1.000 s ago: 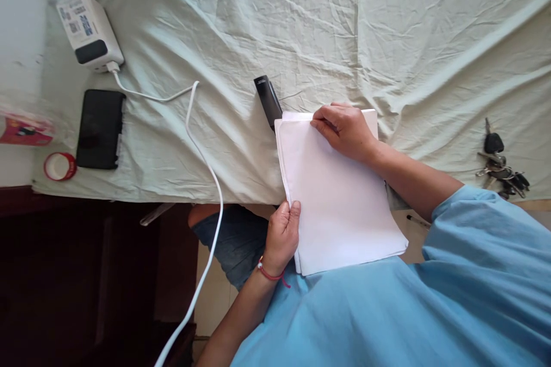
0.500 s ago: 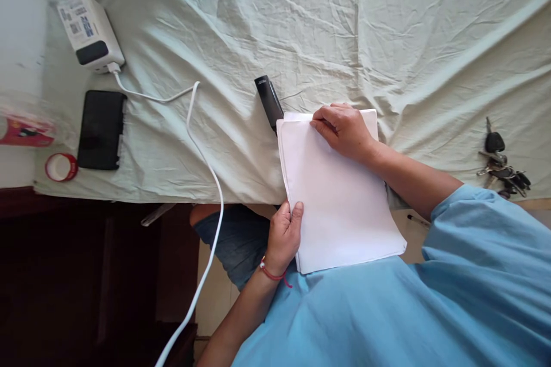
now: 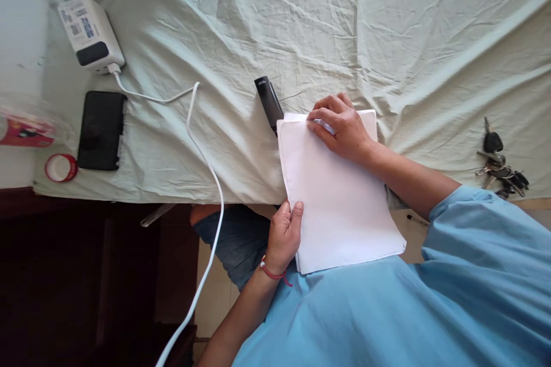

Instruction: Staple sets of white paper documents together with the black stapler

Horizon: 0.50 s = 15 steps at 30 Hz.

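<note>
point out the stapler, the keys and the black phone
stapler [image 3: 267,98], head view, on the middle of its black body
keys [image 3: 499,165], head view, on the bunch where the keys meet
black phone [image 3: 101,129], head view, on the middle of its dark face

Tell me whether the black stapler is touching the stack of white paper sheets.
Cannot tell. In the head view the black stapler runs under the top left corner of the stack of white paper sheets, which hides its end; no contact or gap shows.
</note>
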Tool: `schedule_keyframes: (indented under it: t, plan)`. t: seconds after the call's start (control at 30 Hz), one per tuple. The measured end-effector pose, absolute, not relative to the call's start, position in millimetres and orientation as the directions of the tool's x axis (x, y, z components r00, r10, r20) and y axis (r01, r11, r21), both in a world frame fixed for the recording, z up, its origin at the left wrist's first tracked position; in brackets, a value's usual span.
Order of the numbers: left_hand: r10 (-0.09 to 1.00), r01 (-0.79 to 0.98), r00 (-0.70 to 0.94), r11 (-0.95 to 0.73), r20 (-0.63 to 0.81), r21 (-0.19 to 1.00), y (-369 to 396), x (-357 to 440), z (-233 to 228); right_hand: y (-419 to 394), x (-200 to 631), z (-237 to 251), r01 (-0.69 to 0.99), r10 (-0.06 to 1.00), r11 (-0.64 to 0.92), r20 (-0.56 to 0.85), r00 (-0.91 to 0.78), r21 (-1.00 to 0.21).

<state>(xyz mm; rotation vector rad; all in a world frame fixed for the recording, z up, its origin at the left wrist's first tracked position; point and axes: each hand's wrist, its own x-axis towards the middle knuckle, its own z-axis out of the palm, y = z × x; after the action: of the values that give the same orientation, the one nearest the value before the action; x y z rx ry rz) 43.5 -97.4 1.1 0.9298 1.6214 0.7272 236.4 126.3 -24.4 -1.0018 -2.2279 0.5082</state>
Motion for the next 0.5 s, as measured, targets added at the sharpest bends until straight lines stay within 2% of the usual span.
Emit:
schedule_keyframes:
  t: [0.27, 0.5]
  plan:
    - [0.864, 0.233, -0.131, 0.503, -0.486, 0.832, -98.7, 42.3, -2.2, 126.9, 236.6, -22.3, 0.504, 0.790, 0.601, 0.368, -0.490, -0.620]
    - [0.856, 0.202, -0.122, 0.516, -0.502, 0.832, -99.3, 42.0, -2.6, 127.3, 237.9, -19.9, 0.452, 0.745, 0.655, 0.423, -0.515, -0.605]
